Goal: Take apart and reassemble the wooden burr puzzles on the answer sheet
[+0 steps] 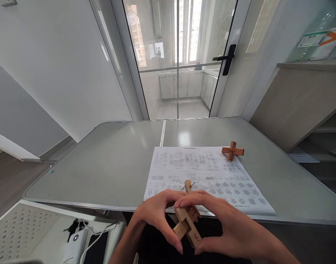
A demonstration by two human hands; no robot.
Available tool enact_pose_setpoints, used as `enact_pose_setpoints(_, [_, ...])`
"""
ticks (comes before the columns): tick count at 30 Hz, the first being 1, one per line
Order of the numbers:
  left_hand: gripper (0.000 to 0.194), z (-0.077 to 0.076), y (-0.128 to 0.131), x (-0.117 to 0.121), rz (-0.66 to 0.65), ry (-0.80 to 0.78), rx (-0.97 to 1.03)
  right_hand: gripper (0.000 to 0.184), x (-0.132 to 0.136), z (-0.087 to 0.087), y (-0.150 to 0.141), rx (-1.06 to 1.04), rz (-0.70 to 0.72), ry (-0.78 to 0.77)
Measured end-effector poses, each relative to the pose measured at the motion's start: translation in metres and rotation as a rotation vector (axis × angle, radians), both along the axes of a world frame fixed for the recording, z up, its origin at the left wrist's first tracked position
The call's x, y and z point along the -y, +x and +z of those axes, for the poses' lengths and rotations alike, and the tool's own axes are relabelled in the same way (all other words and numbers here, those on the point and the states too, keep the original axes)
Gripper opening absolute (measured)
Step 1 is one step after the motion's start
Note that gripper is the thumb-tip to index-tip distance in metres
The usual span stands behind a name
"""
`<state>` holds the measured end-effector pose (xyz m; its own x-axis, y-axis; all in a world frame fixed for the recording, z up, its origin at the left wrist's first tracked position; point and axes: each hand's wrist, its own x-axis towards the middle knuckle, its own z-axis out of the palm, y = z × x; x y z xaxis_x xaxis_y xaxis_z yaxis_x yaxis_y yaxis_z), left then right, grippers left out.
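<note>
My left hand (156,214) and my right hand (224,216) meet over the near edge of the table, both closed around a partly joined wooden burr puzzle (187,224). Its light notched bars cross each other at an angle, and one bar carries a small dark mark near my right thumb. Fingers of both hands cover its far side. Just beyond my fingertips a light wooden bar (188,184) shows over the printed sheet (168,183); I cannot tell whether it joins the puzzle. A reddish-brown wooden cross puzzle (232,151) rests on the sheet's far right corner.
The grey table (115,161) reaches to a glass door (181,91) with a black handle (228,59). At lower left, a white perforated tray (27,227) holds a power bank (75,246), a phone (96,247), keys (73,228) and a cable. Shelving (296,102) stands at right.
</note>
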<state>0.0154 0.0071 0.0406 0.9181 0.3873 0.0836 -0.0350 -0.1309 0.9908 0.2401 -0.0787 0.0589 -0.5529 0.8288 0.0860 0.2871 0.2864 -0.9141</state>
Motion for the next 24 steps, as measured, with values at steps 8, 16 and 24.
enact_pose_setpoints(8, [0.072,-0.007,0.002,0.003,-0.046,-0.062,-0.016,0.071,0.008,0.006,-0.004,0.007,-0.033,-0.021])
enact_pose_setpoints(16, [0.071,-0.008,0.005,0.003,-0.051,-0.108,0.017,0.069,0.012,0.003,-0.003,-0.026,-0.058,0.013])
enact_pose_setpoints(24, [0.079,-0.016,0.012,0.004,-0.079,-0.171,0.04,0.072,0.012,0.002,-0.001,-0.054,-0.06,-0.091])
